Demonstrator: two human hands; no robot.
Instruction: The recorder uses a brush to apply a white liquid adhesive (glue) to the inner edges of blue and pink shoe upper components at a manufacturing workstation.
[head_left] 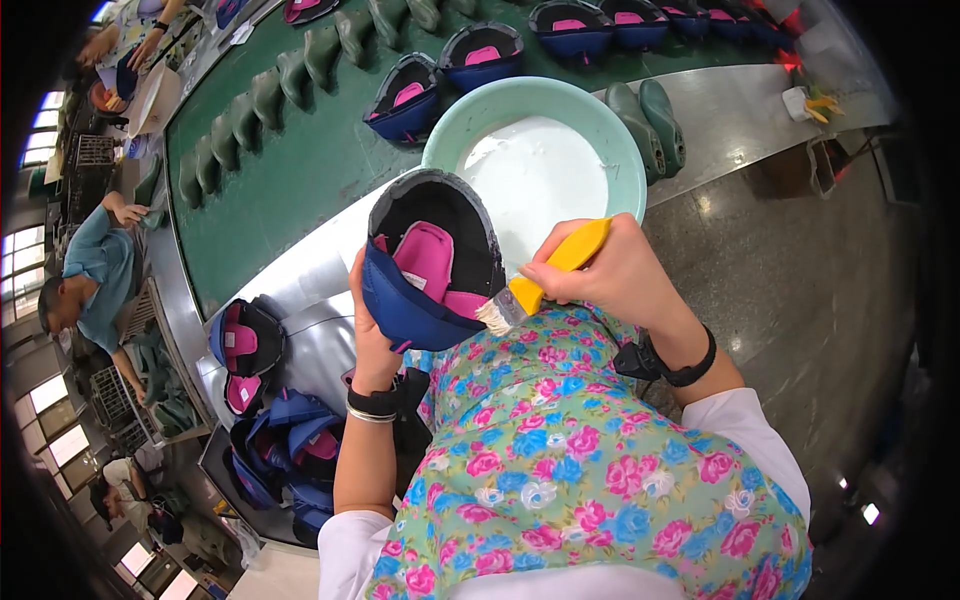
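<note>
Head view: gluing step in hand. The left hand (372, 335) cups a blue shoe upper (432, 262) from below, fingers wrapped closed round its heel end, the pink fabric lining turned up and the dark rubbery rim facing the camera. The right hand (612, 272) grips a yellow plastic-handled brush (548, 275), fingers closed on the handle, white bristles touching the upper's lower edge just beside the left fingertips. Beyond the right fingers stands a round pale-green basin (610, 135) of white paste on the desk (720, 120). The next move likely calls for even strokes along the rim.
</note>
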